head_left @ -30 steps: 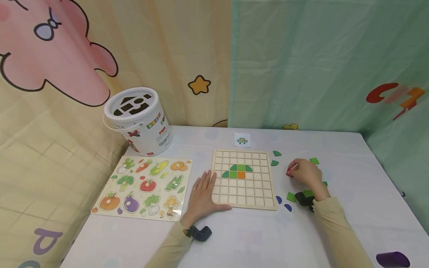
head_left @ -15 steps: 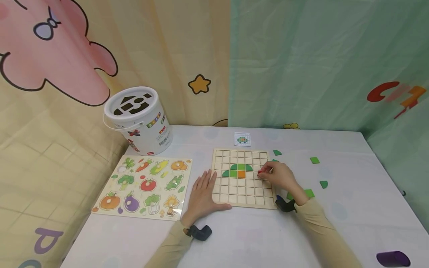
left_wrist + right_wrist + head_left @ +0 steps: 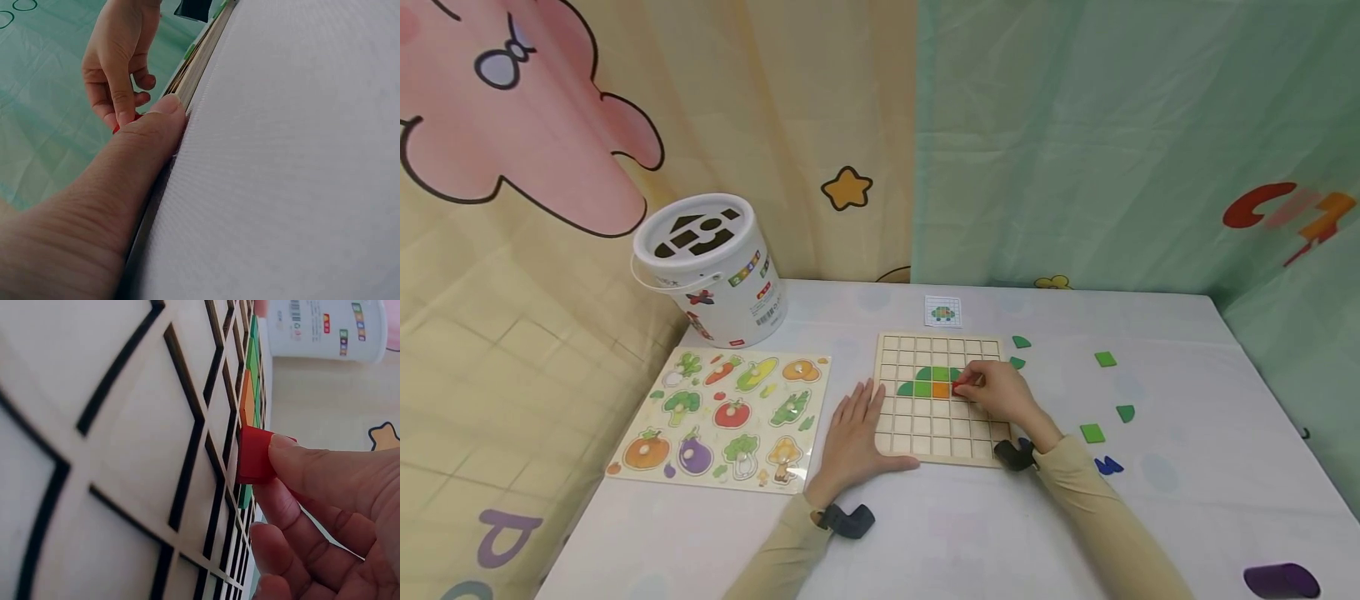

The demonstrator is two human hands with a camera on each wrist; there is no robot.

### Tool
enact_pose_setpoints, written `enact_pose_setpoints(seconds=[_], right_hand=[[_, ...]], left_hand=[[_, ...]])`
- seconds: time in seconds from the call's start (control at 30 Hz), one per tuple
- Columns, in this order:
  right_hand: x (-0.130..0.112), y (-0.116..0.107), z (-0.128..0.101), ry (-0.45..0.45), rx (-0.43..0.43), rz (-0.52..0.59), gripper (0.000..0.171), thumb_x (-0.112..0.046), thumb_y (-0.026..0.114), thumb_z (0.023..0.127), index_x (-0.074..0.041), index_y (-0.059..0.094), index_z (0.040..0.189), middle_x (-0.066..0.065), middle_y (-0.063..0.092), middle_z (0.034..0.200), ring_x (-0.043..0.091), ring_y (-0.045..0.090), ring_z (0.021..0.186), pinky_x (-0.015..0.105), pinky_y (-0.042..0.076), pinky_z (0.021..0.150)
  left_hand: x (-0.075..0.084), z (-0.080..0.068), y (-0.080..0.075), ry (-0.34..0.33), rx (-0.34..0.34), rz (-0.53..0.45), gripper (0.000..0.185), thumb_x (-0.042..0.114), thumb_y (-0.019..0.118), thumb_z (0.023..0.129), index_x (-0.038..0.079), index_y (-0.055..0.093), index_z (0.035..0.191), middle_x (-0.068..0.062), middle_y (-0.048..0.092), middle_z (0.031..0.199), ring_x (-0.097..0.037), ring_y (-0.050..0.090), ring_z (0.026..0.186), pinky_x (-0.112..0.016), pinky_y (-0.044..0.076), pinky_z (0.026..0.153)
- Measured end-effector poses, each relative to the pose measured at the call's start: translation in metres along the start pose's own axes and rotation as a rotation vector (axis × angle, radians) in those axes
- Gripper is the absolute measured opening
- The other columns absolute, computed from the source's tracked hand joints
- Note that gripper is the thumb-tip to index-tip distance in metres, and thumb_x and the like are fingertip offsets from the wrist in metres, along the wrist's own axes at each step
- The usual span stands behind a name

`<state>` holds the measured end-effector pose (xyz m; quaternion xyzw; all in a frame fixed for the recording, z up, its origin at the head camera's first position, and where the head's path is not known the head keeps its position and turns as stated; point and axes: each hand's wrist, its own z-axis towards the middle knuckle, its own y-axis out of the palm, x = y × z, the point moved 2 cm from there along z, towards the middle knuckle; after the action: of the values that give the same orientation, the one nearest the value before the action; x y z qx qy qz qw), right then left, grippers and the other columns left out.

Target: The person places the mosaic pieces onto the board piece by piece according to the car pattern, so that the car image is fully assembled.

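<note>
While board (image 3: 917, 443) holds 6 tiles (image 3: 922, 389), left hand (image 3: 853, 437) spread, right hand (image 3: 1000, 392) pinches red tile (image 3: 255, 456).

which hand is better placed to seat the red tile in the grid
Probably the right hand: it pinches the red tile beside the orange square, while the left hand rests against the wooden grid board.

- Head view: soft, even light; a faint shadow lies beside the right sleeve (image 3: 1101, 517).
- Left wrist view looks dimmer.
- Right wrist view: wooden board (image 3: 131, 456) blurs up close.
</note>
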<state>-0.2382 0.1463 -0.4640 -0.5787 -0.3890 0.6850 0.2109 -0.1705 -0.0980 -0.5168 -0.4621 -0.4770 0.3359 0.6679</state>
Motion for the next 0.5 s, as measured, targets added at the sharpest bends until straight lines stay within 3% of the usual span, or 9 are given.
enact_pose_setpoints(seconds=[0.5], right_hand=[[-0.0003, 0.0004, 0.0019, 0.039, -0.022, -0.061, 0.01, -0.019, 0.072, 0.086, -0.011, 0.073, 0.081, -0.004, 0.063, 0.073, 0.013, 0.051, 0.062, 0.028, 0.042, 0.054]], left_hand=[[0.0002, -0.0003, -0.0007, 0.01, 0.017, -0.006, 0.124, 0.083, 0.06, 0.062, 0.008, 0.02, 0.152, -0.013, 0.016, 0.156, -0.026, 0.007, 0.143, -0.04, 0.006, 0.114]])
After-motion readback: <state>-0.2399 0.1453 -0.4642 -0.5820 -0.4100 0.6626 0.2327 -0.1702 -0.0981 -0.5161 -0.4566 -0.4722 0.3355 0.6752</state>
